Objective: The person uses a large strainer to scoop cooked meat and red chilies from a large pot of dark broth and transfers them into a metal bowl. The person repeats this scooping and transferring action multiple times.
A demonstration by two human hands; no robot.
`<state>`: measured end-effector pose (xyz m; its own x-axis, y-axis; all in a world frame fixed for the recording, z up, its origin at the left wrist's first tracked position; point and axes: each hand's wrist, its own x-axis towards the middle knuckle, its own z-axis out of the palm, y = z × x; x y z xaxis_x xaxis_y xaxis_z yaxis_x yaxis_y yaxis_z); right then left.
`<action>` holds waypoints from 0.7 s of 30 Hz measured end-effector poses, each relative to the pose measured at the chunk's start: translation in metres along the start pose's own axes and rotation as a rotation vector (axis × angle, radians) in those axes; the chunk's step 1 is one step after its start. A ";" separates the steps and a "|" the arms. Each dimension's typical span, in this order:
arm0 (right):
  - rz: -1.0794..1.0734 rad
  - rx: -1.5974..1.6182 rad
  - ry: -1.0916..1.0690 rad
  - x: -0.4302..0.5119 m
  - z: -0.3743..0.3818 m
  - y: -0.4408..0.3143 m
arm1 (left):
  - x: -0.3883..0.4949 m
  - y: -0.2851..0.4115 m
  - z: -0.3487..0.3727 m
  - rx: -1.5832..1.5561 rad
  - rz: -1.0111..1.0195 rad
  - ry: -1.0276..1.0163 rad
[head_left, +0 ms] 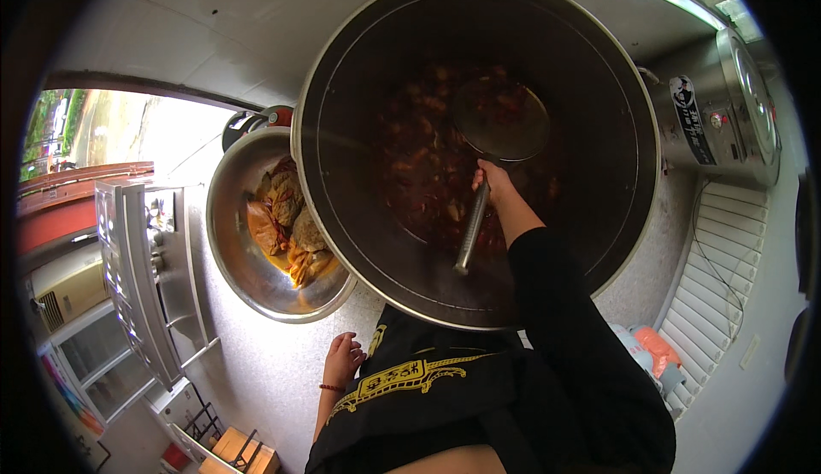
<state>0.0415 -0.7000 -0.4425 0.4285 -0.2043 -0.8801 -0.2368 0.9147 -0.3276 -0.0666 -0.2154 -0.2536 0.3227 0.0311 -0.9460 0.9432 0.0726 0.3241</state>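
Observation:
My right hand (pixel 495 182) grips the metal handle of a large round scoop (pixel 473 230), close to its head. The head lies over dark reddish broth (pixel 417 179) with pale chunks, inside a deep stockpot (pixel 346 102). Whether the head is mesh or solid cannot be told. My left hand (pixel 344 355) hangs low beside my black apron (pixel 442 403), with its fingers loosely bent and nothing seen in it. To the left of the pot, a steel basin (pixel 224 243) holds large lumps of cooked food (pixel 282 205), some orange and some brown, in a little orange liquid.
A second steel cooker (pixel 699 115) with a lid and a label stands to the right. White slatted panelling (pixel 725 237) runs below it, with an orange-pink item (pixel 657 346) nearby. A steel cabinet (pixel 144 269) stands at left, and a wooden box (pixel 240 451) sits at lower left.

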 end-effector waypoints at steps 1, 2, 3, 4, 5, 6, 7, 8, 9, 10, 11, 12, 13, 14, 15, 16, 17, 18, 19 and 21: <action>-0.014 -0.021 -0.014 -0.005 -0.003 0.005 | 0.001 -0.001 -0.002 -0.003 0.002 -0.003; -0.017 -0.010 -0.019 -0.010 -0.006 0.007 | 0.002 -0.001 -0.005 -0.009 0.004 -0.016; -0.031 -0.083 -0.042 -0.016 -0.010 0.008 | 0.003 -0.001 -0.008 -0.026 0.019 -0.052; -0.052 -0.158 -0.064 -0.024 -0.014 0.007 | 0.006 -0.003 -0.011 0.007 0.027 -0.060; -0.062 -0.230 -0.073 -0.031 -0.015 0.004 | 0.008 -0.005 -0.013 0.027 0.051 -0.089; -0.046 -0.309 -0.075 -0.037 -0.019 -0.002 | 0.010 -0.007 -0.015 0.041 0.084 -0.128; 0.013 -0.312 -0.052 -0.041 -0.019 -0.008 | 0.013 -0.011 -0.017 0.166 0.181 -0.151; 0.088 -0.305 -0.052 -0.044 -0.019 -0.018 | 0.016 -0.014 -0.017 0.321 0.303 -0.182; 0.153 -0.293 -0.063 -0.044 -0.017 -0.026 | 0.018 -0.016 -0.017 0.388 0.314 -0.176; 0.223 -0.240 -0.063 -0.043 -0.012 -0.031 | 0.019 -0.017 -0.017 0.351 0.243 -0.157; 0.242 -0.253 -0.055 -0.041 -0.008 -0.035 | 0.020 -0.018 -0.016 0.253 0.220 -0.179; 0.253 -0.257 -0.038 -0.037 -0.003 -0.038 | 0.019 -0.018 -0.016 0.126 0.134 -0.169; 0.274 -0.247 -0.017 -0.031 0.003 -0.041 | 0.019 -0.017 -0.015 -0.015 0.088 -0.206; 0.276 -0.262 -0.013 -0.024 0.010 -0.045 | 0.016 -0.016 -0.014 0.096 0.116 -0.156; 0.289 -0.263 -0.002 -0.016 0.017 -0.052 | 0.013 -0.016 -0.013 0.189 0.182 -0.156; 0.286 -0.259 0.013 -0.010 0.022 -0.055 | 0.010 -0.015 -0.012 0.274 0.198 -0.129; 0.308 -0.284 0.017 -0.005 0.023 -0.056 | 0.007 -0.013 -0.012 0.191 0.165 -0.112; 0.311 -0.309 0.022 0.000 0.025 -0.058 | 0.006 -0.012 -0.010 0.095 0.088 -0.070; 0.322 -0.333 0.004 0.005 0.028 -0.063 | 0.006 -0.010 -0.009 -0.007 0.027 -0.042; 0.357 -0.319 0.014 0.015 0.038 -0.068 | 0.005 -0.011 -0.007 -0.023 0.016 -0.022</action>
<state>0.0970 -0.7519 -0.4202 0.2603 0.0961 -0.9607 -0.6237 0.7763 -0.0913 -0.0758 -0.2095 -0.2622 0.3397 0.0102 -0.9405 0.9359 0.0955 0.3390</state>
